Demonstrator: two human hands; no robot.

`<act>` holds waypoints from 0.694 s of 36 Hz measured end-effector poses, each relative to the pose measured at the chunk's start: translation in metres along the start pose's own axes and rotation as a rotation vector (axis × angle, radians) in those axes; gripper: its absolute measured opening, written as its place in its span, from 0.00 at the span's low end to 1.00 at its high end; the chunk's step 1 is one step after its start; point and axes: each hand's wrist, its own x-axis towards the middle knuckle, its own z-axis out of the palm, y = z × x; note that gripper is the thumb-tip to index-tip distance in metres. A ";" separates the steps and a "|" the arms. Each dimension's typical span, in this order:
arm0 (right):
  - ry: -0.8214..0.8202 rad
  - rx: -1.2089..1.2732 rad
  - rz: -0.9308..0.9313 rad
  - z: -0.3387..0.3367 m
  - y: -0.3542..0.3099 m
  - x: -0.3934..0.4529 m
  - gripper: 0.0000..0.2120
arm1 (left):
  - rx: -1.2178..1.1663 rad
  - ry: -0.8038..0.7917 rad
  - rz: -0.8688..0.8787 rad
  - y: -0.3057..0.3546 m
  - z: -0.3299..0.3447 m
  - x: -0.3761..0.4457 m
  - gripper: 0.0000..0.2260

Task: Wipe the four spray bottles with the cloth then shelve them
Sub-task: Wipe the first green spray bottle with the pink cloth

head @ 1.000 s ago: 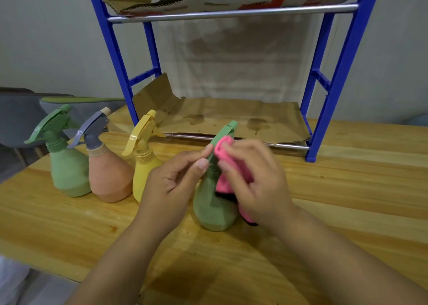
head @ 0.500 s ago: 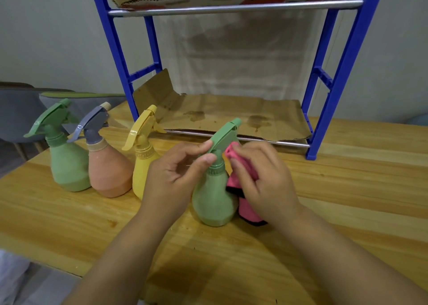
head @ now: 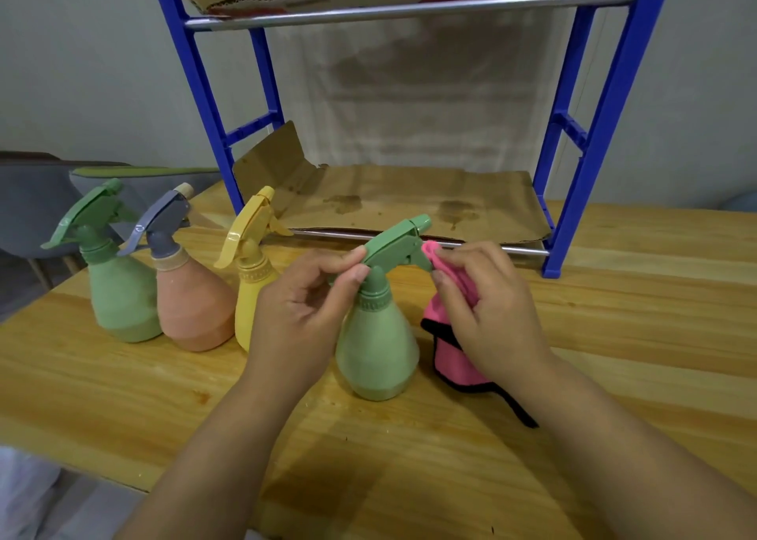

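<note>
Green bottle (head: pixel 377 351) between both grips.

Lighting in here is soft and pretty even, coming from overhead, nothing harsh. The wooden table (head: pixel 614 293) picks up a mild sheen on its planks but no real glare. Soft shadows sit under the arms on the near part of the table, darkest right below the left hand (head: pixel 303 314). The grey wall behind the rack (head: pixel 606 129) looks dull and flat, with a dim smudgy patch between the blue posts. Whole picture is a bit soft and smeary, like compressed video. Wide lens bends things, the rack posts lean outward and the table edge curves. Bottom left corner is blown out and blurry.
</note>
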 end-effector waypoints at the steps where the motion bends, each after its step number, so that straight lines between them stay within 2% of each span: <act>1: -0.028 0.025 0.005 -0.002 0.000 -0.001 0.10 | -0.009 -0.001 -0.004 -0.001 -0.001 0.000 0.07; 4: -0.101 0.128 0.080 -0.011 0.000 0.000 0.11 | -0.046 -0.013 -0.028 -0.001 -0.003 0.001 0.08; 10: -0.170 0.208 0.176 -0.023 -0.006 0.000 0.11 | 0.073 -0.021 0.033 -0.005 -0.005 0.002 0.10; 14: -0.248 0.176 0.151 -0.024 -0.013 -0.002 0.09 | 0.289 0.048 0.202 -0.009 -0.008 0.006 0.10; 18: -0.283 0.182 0.110 -0.030 -0.018 -0.006 0.08 | 0.407 0.049 0.251 -0.009 -0.010 0.008 0.10; 21: -0.245 0.228 0.120 -0.035 -0.022 -0.006 0.08 | 0.415 0.019 0.218 -0.006 -0.009 0.008 0.11; 25: -0.083 0.235 0.071 -0.031 -0.031 -0.004 0.11 | 0.419 0.003 0.189 -0.005 -0.009 0.008 0.12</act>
